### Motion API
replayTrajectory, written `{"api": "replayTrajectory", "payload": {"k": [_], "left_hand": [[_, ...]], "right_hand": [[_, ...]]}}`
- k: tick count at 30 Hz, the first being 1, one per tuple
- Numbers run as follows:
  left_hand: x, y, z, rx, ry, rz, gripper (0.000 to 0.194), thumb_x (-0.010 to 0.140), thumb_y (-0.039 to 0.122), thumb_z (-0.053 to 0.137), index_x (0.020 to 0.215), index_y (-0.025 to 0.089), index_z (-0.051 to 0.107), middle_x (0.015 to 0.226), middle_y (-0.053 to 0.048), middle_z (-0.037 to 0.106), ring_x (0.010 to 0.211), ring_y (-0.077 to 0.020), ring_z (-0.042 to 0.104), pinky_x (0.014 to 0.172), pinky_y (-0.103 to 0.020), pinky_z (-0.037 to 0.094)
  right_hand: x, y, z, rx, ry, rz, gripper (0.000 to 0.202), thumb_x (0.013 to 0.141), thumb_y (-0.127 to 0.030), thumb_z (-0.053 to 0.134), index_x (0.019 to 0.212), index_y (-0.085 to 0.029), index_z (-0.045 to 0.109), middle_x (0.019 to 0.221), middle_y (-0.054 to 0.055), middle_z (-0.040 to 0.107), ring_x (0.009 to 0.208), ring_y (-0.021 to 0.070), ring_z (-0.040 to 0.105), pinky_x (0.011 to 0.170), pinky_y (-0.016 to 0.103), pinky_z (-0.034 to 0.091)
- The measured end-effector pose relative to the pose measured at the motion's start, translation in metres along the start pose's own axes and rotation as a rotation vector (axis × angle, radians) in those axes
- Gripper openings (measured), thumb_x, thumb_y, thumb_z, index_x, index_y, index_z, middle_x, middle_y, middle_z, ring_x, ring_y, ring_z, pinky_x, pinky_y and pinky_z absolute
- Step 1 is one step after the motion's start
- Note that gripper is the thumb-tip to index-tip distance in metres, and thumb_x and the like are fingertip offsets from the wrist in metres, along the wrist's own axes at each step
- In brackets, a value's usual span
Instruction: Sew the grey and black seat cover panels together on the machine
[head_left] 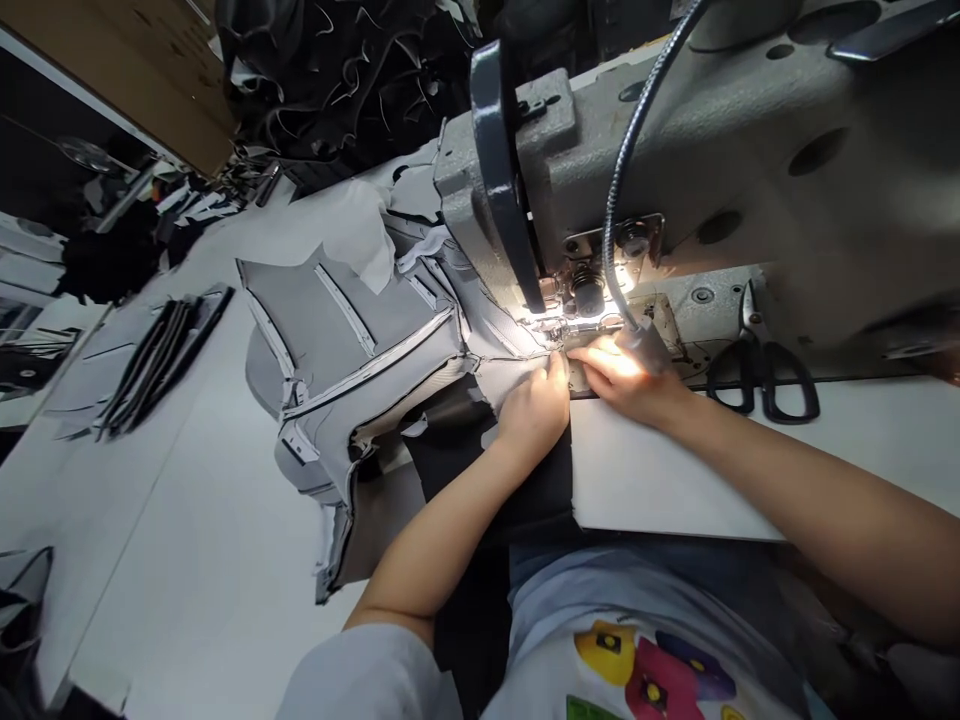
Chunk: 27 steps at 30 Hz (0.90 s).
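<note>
A grey sewn fabric cover (pixel 397 355) with white strips and dark-edged seams lies left of the sewing machine (pixel 675 190), its right end under the lit presser foot. My left hand (pixel 536 405) pinches the cover's near edge just in front of the needle area. Close beside it, my right hand (pixel 630 380) has its fingers closed together, the tips at the same edge; the exact grip is partly hidden. A black fabric panel (pixel 487 450) hangs below my left hand over the table's front edge.
Black-handled scissors (pixel 761 370) lie on the machine bed at right. A flexible metal lamp neck (pixel 619 170) curves down to a spot above my right hand. Stacked dark fabric pieces (pixel 161 365) lie on the white table (pixel 202 500) at left. A black material heap (pixel 345 90) rises behind.
</note>
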<state>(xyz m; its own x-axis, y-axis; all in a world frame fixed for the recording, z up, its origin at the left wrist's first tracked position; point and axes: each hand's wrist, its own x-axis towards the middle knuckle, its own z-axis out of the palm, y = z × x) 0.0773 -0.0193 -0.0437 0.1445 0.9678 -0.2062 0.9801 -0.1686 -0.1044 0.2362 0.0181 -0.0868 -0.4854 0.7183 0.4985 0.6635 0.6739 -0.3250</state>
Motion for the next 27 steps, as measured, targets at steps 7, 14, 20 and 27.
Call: {"api": "replayTrajectory", "payload": {"k": [7, 14, 20, 27], "left_hand": [[-0.001, -0.004, 0.002, 0.013, 0.022, 0.047, 0.051, 0.100, 0.024, 0.036, 0.149, 0.013, 0.038, 0.097, -0.014, 0.070, 0.081, -0.0219, 0.072, 0.068, -0.025, 0.056], [0.003, -0.001, -0.009, -0.045, -0.063, -0.001, 0.051, 0.099, 0.020, 0.037, 0.148, 0.007, 0.038, 0.098, -0.016, 0.072, 0.087, -0.0249, 0.073, 0.075, -0.029, 0.057], [0.001, -0.003, -0.013, -0.117, -0.086, 0.046, 0.051, 0.097, 0.017, 0.035, 0.147, 0.008, 0.037, 0.101, -0.015, 0.072, 0.091, -0.0269, 0.072, 0.080, -0.034, 0.057], [0.000, 0.011, -0.017, -0.207, -0.109, -0.143, 0.055, 0.100, 0.025, 0.032, 0.152, 0.007, 0.026, 0.101, -0.017, 0.072, 0.092, -0.0265, 0.072, 0.077, -0.030, 0.056]], "right_hand": [[0.004, 0.002, 0.007, -0.055, -0.062, -0.049, 0.036, 0.097, -0.019, 0.040, 0.117, -0.015, 0.069, 0.098, 0.009, 0.066, 0.086, 0.0214, 0.055, 0.089, 0.035, 0.042], [0.005, 0.006, 0.011, -0.038, -0.115, -0.068, 0.038, 0.095, -0.018, 0.041, 0.123, -0.015, 0.066, 0.094, 0.010, 0.062, 0.085, 0.0226, 0.051, 0.086, 0.035, 0.040], [0.007, -0.003, 0.013, -0.140, -0.190, -0.006, 0.042, 0.096, -0.020, 0.041, 0.133, -0.017, 0.060, 0.101, 0.014, 0.061, 0.082, 0.0227, 0.051, 0.080, 0.034, 0.039], [0.016, -0.020, 0.013, -0.266, -0.260, 0.109, 0.041, 0.096, -0.021, 0.040, 0.127, -0.013, 0.064, 0.093, 0.015, 0.066, 0.090, 0.0271, 0.056, 0.088, 0.038, 0.040]]}}
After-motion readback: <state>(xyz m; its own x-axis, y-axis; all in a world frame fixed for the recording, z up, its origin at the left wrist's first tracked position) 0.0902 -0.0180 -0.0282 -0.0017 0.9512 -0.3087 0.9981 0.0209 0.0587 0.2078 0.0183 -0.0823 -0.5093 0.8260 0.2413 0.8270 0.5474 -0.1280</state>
